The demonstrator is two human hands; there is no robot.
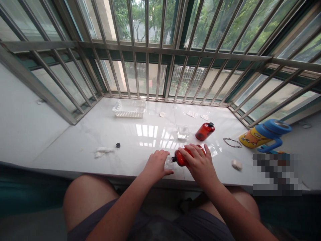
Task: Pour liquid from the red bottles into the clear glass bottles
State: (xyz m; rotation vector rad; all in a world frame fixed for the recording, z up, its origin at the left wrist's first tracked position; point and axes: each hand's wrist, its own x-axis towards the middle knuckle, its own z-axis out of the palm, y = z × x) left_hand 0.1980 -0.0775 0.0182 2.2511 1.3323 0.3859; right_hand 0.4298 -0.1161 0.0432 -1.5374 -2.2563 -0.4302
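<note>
My right hand is wrapped over a red translucent bottle, which is tipped nearly on its side with its dark neck pointing left. The bottle's neck is over a small clear plastic container. My left hand curves around that container's left side, thumb below and fingers above. What the container holds is too faint to make out. Behind my right hand, a second red bottle with a black cap leans on the counter. A loose black cap lies to the left.
A white perforated basket sits near the window bars. Another clear container stands mid-counter. Crumpled white wrapping lies left. Rightward are a cord loop, a pinkish lump and a blue-and-yellow flask. The white counter ends at my knees.
</note>
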